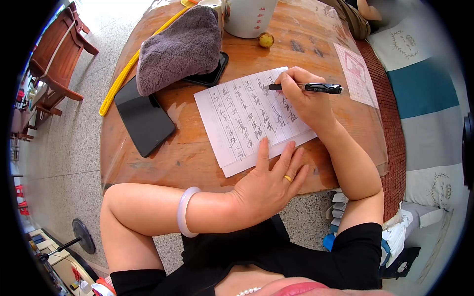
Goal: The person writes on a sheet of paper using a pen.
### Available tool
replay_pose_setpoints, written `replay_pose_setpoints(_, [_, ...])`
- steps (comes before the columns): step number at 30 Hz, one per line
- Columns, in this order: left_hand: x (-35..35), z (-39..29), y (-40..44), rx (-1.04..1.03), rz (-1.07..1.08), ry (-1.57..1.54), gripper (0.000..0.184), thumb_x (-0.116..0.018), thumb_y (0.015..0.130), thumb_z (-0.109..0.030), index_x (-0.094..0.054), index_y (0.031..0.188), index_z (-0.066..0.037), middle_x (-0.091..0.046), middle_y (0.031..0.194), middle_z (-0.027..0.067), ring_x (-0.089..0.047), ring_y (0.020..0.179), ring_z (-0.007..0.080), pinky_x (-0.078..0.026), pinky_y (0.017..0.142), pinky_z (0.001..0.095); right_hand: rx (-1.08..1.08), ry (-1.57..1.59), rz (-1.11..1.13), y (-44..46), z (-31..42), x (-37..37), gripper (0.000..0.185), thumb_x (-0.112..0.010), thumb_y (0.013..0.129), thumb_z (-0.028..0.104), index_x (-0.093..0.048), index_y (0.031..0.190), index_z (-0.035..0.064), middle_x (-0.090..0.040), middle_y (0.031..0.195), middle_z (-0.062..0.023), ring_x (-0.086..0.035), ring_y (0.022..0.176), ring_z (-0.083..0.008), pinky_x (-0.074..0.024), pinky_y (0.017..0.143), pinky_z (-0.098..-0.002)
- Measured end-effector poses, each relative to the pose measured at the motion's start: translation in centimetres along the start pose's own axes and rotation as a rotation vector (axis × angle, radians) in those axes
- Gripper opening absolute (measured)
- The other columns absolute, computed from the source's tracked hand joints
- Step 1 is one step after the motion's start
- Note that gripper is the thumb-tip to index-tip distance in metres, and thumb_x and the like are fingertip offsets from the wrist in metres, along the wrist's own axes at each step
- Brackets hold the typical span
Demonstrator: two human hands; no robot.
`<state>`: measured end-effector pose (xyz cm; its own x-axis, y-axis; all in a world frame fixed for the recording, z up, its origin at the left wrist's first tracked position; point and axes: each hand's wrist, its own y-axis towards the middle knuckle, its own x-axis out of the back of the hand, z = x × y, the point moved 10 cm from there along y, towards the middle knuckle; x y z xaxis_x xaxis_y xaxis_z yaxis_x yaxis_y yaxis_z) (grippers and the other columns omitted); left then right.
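Observation:
My right hand (pixel 311 101) grips a black pen (pixel 323 88), its tip at the upper part of a lined sheet of paper (pixel 229 128). Rows of handwriting cover much of the sheet, which seems to lie on another folded page. With fingers spread, my left hand (pixel 269 185) rests at the paper's lower edge, fingertips touching it. That hand wears a gold ring (pixel 287 178), and a pale lilac bangle (pixel 185 212) circles the wrist.
Left of the paper lie a black smartphone (pixel 143 118), a grey towel (pixel 180 49) partly over another dark device (pixel 217 71), and a long yellow stick (pixel 121 81). A white container (pixel 247 19), a small round fruit (pixel 266 40) and a pink-printed sheet (pixel 356 74) are farther back. Another person sits top right.

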<state>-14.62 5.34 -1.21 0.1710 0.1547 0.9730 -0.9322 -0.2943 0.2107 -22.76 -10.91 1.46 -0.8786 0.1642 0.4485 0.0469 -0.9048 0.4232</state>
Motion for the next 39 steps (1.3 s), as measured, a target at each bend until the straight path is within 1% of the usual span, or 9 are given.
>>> replay_pose_setpoints(10, [0.00,0.03,0.03,0.009,0.003,0.009,0.049,-0.046,0.093,-0.029,-0.053,0.136,-0.008,-0.046,0.143,0.0229,-0.042,0.134,0.0401,-0.036,0.096,0.0698,0.026,0.005,-0.042,0.14,-0.52,0.25,0.015,-0.060,0.089,0.009,-0.062,0.079,-0.0021,-0.057,0.061,-0.0060,-0.050,0.056,-0.0098,-0.0430,0.052,-0.0270])
replay_pose_setpoints(16, [0.03,0.07,0.04,0.013,0.000,0.010,0.049,-0.045,0.093,-0.030,-0.054,0.136,-0.008,-0.047,0.143,0.0227,-0.042,0.134,0.0397,-0.036,0.097,0.0698,-0.005,-0.004,-0.011,0.06,-0.10,0.07,0.016,-0.059,0.089,0.009,-0.062,0.078,-0.0021,-0.056,0.060,-0.0057,-0.048,0.055,-0.0096,-0.0412,0.051,-0.0271])
replay_pose_setpoints(22, [0.03,0.06,0.01,0.016,-0.007,0.010,0.049,-0.046,0.092,-0.030,-0.054,0.135,-0.009,-0.048,0.143,0.0222,-0.042,0.134,0.0395,-0.035,0.097,0.0696,0.009,-0.030,0.011,0.04,0.06,-0.03,0.017,-0.059,0.089,0.009,-0.061,0.077,-0.0019,-0.055,0.060,-0.0053,-0.047,0.055,-0.0095,-0.0406,0.051,-0.0269])
replay_pose_setpoints(28, [0.09,0.09,0.02,0.014,-0.009,0.013,0.048,-0.046,0.092,-0.029,-0.054,0.135,-0.009,-0.048,0.142,0.0220,-0.043,0.134,0.0393,-0.036,0.097,0.0693,0.005,0.033,-0.047,0.11,-0.32,0.18,0.017,-0.058,0.090,0.008,-0.059,0.076,-0.0018,-0.055,0.061,-0.0050,-0.048,0.056,-0.0097,-0.0407,0.051,-0.0274])
replay_pose_setpoints(39, [0.06,0.09,0.03,0.018,-0.009,0.005,0.049,-0.045,0.092,-0.029,-0.054,0.136,-0.008,-0.047,0.143,0.0224,-0.043,0.134,0.0396,-0.035,0.097,0.0698,0.031,-0.001,-0.030,0.07,0.09,0.15,0.016,-0.059,0.090,0.008,-0.059,0.076,-0.0016,-0.053,0.059,-0.0044,-0.046,0.055,-0.0098,-0.0401,0.051,-0.0276])
